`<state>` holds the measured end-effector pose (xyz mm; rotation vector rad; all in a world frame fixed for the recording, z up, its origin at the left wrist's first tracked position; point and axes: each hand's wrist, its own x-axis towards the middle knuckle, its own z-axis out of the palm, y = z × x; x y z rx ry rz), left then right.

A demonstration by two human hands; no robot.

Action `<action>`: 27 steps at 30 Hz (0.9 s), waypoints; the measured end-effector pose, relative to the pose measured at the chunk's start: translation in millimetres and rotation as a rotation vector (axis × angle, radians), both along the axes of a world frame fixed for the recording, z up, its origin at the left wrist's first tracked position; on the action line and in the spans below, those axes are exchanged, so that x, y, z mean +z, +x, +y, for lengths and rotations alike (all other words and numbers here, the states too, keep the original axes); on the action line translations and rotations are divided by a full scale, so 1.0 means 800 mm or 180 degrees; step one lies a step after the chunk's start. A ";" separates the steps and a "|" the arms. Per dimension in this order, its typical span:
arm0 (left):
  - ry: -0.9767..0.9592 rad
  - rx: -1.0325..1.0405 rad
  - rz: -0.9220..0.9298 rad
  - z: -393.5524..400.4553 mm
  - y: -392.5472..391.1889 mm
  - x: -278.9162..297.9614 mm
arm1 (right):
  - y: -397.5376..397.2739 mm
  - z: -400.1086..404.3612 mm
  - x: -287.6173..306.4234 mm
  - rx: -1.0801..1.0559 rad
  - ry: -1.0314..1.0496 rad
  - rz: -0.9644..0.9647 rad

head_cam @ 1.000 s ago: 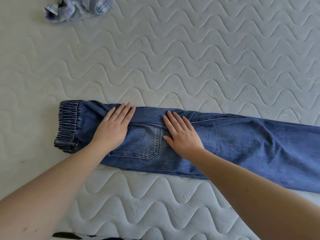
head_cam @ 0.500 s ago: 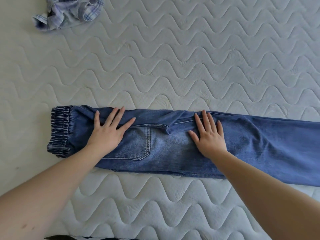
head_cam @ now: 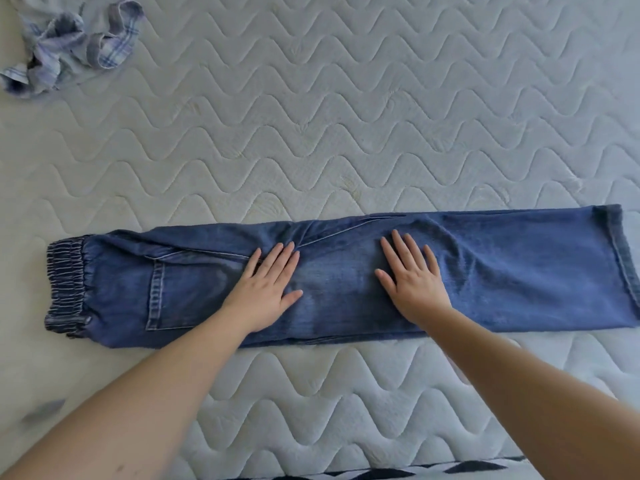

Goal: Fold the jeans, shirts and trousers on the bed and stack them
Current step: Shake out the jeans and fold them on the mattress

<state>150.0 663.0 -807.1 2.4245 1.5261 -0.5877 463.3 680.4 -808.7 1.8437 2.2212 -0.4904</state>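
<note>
The jeans point(head_cam: 346, 278) are lying lengthwise across the quilted bed point(head_cam: 346, 116), already doubled leg over leg, with the elastic waistband point(head_cam: 67, 285) pointing left and the hems point(head_cam: 620, 261) reaching the right edge of the view. Both hands are resting flat on the denim with fingers straight and spread, holding nothing: the left hand point(head_cam: 266, 289) is pressing just right of the back pocket point(head_cam: 180, 296), and the right hand point(head_cam: 412, 278) is pressing further along the thigh. They are probably placed this way to flatten the diagonal crease point(head_cam: 311, 237) bunching near the crotch seam, so that the layers are lying even before a crosswise fold. The long shape suggests the jeans are only at the first stage of folding, with bringing hem towards waistband likely coming next. A crumpled plaid shirt point(head_cam: 72, 46) is waiting well apart at the far left corner, still unfolded, and no stack is visible yet.
</note>
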 end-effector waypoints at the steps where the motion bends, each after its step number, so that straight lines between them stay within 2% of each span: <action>1: 0.0010 0.0030 -0.0037 0.004 0.003 0.005 | 0.010 -0.002 0.001 -0.0054 -0.0011 0.0008; 9: 0.0618 0.0275 -0.0372 0.046 0.078 0.047 | 0.091 -0.002 0.022 -0.0506 0.0092 0.0122; 18: 0.0551 -0.0412 -0.0742 0.069 0.256 0.058 | 0.240 -0.019 0.036 -0.1041 0.0078 0.0184; 20: 0.0408 -0.0535 -0.0864 0.073 0.301 0.056 | 0.274 -0.027 0.032 -0.1429 0.0164 0.0299; 24: 0.0158 -0.1022 -0.0922 0.077 0.384 0.044 | 0.356 -0.032 0.029 -0.3023 0.0288 0.0521; 27: -0.0006 -0.1314 -0.0656 0.077 0.438 0.032 | 0.415 -0.037 0.029 -0.3511 0.0027 0.0409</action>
